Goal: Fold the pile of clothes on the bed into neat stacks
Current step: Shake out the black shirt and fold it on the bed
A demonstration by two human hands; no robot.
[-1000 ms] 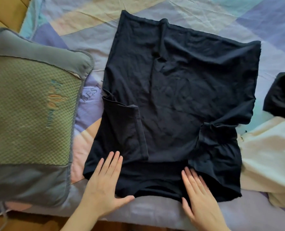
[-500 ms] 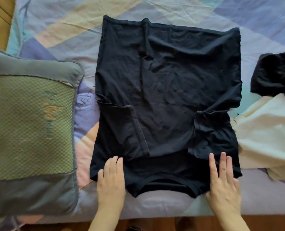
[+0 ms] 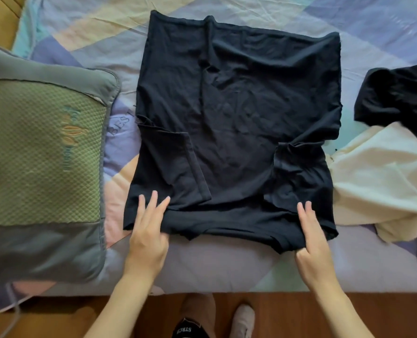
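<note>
Head view: both hands (image 3: 147,236) (image 3: 311,241) grip black shirt (image 3: 239,113) hem.

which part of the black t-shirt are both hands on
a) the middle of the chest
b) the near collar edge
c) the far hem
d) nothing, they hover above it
b: the left hand and the right hand each pinch the black t-shirt along its near collar edge, fingers on top of the cloth.

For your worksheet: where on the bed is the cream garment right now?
In the head view, the cream garment lies on the right, beside the black T-shirt and partly under a second dark garment.
</note>
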